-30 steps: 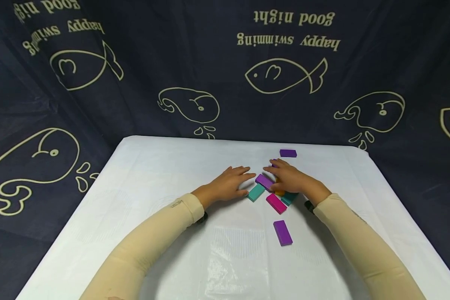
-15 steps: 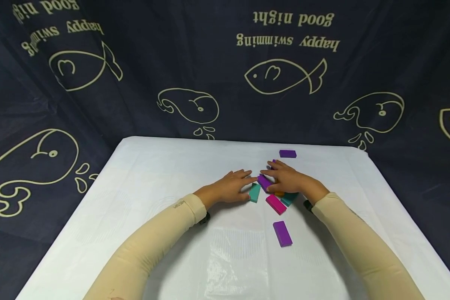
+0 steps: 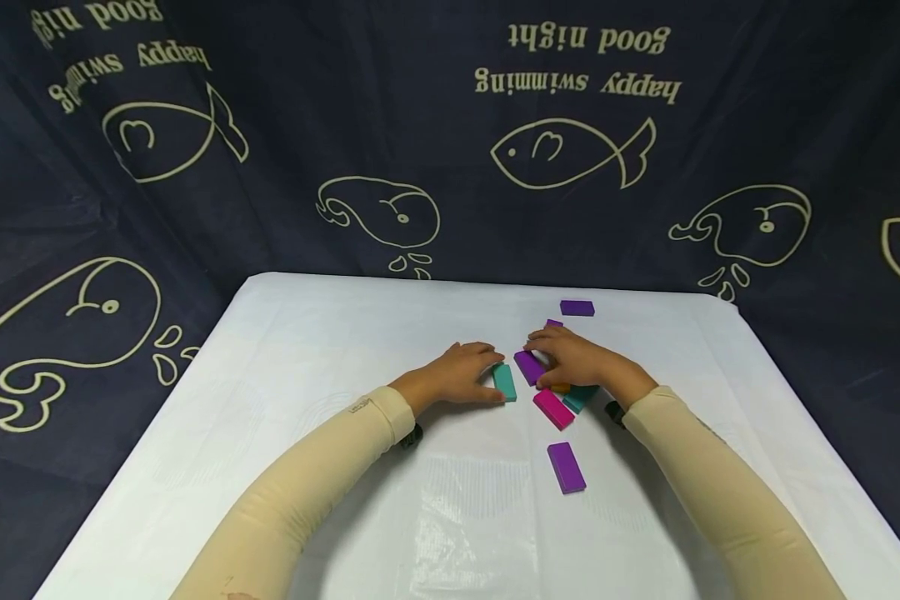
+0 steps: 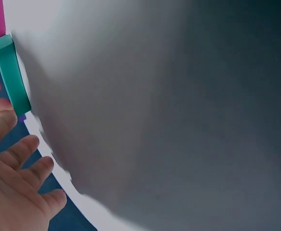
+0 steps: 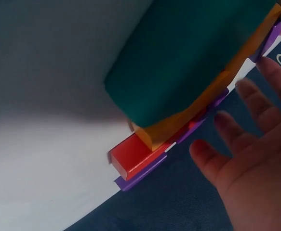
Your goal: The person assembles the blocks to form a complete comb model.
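Head: teal block [image 3: 504,382] within table edges [image 3: 450,285]

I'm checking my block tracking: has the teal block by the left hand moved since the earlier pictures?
Yes: in the head view, the teal block has shifted left, away from the unmoved pink block.

This is a cloth-screened working place (in which building, I cannot tell): a dark cloth [image 3: 285,108], printed with fish [image 3: 562,152] and whales [image 3: 378,211], hangs behind a white-covered bench [image 3: 345,321].
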A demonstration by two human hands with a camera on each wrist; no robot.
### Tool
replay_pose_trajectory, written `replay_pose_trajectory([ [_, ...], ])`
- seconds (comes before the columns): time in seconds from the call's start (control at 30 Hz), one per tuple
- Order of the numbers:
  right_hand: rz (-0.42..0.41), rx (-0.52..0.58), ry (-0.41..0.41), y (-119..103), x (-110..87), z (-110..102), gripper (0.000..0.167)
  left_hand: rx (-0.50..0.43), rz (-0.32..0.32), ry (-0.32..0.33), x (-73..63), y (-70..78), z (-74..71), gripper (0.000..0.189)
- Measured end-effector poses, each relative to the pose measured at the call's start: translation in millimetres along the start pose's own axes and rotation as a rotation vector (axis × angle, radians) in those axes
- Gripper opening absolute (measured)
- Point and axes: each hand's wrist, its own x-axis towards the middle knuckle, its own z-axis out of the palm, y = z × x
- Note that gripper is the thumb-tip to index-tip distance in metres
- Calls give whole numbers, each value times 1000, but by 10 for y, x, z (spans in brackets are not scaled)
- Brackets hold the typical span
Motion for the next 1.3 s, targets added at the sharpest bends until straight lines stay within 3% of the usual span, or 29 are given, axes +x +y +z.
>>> replay_pose_trajectory([
  [0.43,23,53,-17,-40,0,-34,63,-59,63,40,36,9,-5,70],
  [0.7,37,75,-28,-14,24,-30,63,-138,61,31,47,-33,0,68],
  [1.3,72,116,-25,-12,32,-3,59,-128,46,30,61,-56,33,68],
])
